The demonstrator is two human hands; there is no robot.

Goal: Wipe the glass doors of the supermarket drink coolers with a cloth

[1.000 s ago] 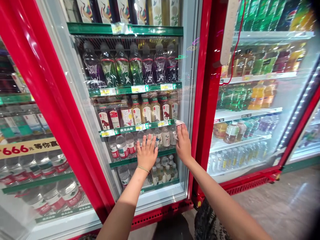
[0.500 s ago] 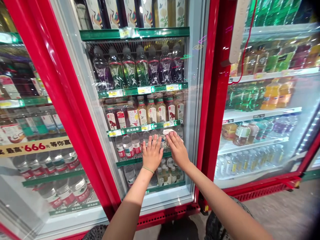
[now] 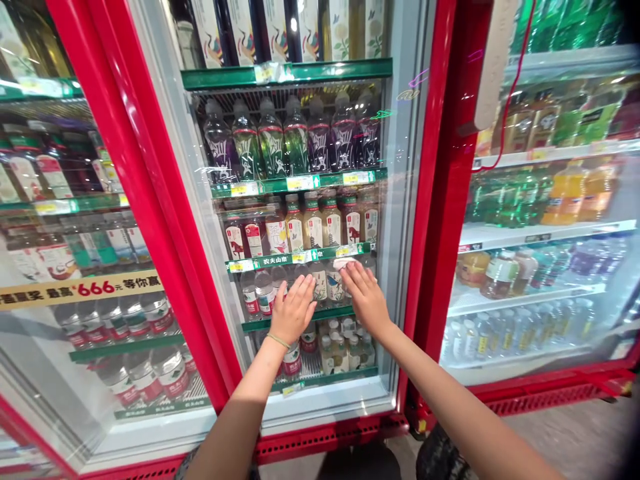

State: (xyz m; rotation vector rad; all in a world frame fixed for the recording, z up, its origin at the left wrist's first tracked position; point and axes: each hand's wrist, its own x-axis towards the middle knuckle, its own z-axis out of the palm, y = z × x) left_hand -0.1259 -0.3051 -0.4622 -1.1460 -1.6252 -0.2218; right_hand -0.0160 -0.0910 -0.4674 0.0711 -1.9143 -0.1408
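Note:
My left hand [image 3: 291, 311] lies with its fingers stretched against or just before the glass door [image 3: 407, 200] of a red-framed drinks fridge. It wears a thin band at the wrist and holds nothing. Higher and to the right, my right hand [image 3: 367, 298] presses a white cloth or tissue [image 3: 342, 264] to the same glass; most of the cloth is hidden under the fingers. Behind the glass, between the hands, stand bottles with a leafy print [image 3: 334, 283]. Red-labelled water bottles [image 3: 264, 293] are on the same shelf to the left.
Another glass-fronted fridge [image 3: 545, 233] stands to the right, with a red cord [image 3: 510, 100] hanging by its frame. On the left is a door with a yellow printed strip [image 3: 60, 291]. A red vented base [image 3: 330, 437] runs along the floor.
The view has shifted, so the fridge sits further right in the picture. My hands have moved apart on the glass, the left one leftward, showing more bottles between them.

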